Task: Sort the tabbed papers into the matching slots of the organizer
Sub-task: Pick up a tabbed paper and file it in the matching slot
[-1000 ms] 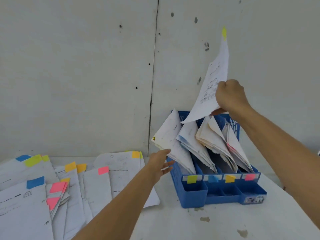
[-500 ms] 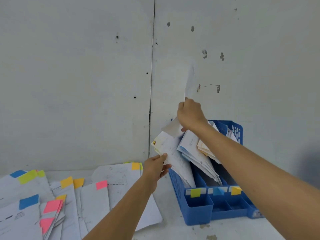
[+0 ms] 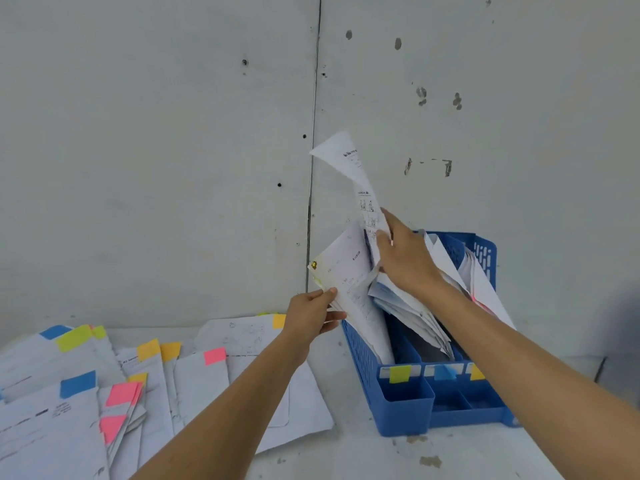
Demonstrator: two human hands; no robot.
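Note:
A blue plastic organizer (image 3: 405, 407) stands on the table at the right, its slots marked with a yellow-green tab (image 3: 400, 373), a blue tab (image 3: 444, 372) and an orange tab (image 3: 477, 372). My right hand (image 3: 403, 256) holds a printed sheet (image 3: 358, 178) whose lower part goes down into the leftmost slot; its top curls upward. My left hand (image 3: 313, 315) grips the edge of the leaning stack of papers (image 3: 346, 271) in that slot and pulls it to the left. Other slots hold more sheets (image 3: 485, 292).
Loose sheets with blue, yellow, orange and pink tabs (image 3: 214, 355) are spread over the white table (image 3: 363, 455) at the left. A grey wall (image 3: 156, 150) rises directly behind the organizer.
My right hand has brought the sheet down from high above the organizer into the leftmost slot. My left hand reached forward and took hold of the leaning stack there.

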